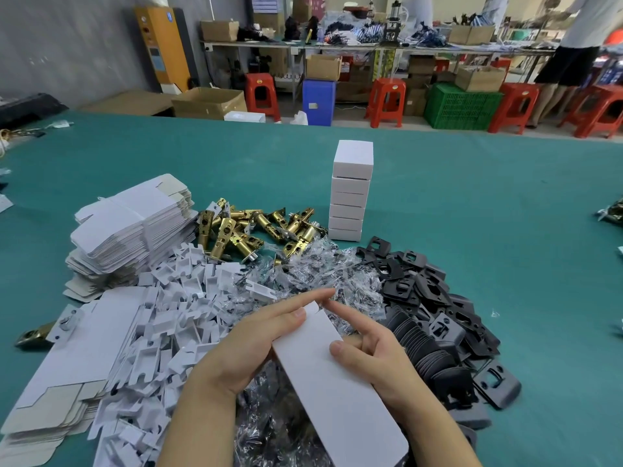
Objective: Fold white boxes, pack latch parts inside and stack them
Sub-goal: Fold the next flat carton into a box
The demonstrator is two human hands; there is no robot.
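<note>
Box: I hold it in both hands, left and right closed on its sides; contents unseen | stack: six shut boxes on desk | latches loose beside it

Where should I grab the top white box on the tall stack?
Take the top white box by its two long side walls, coming down from above. It sits highest on the stack of white boxes, so pinching its sides and lifting straight up probably won't topple the ones beneath.
</note>
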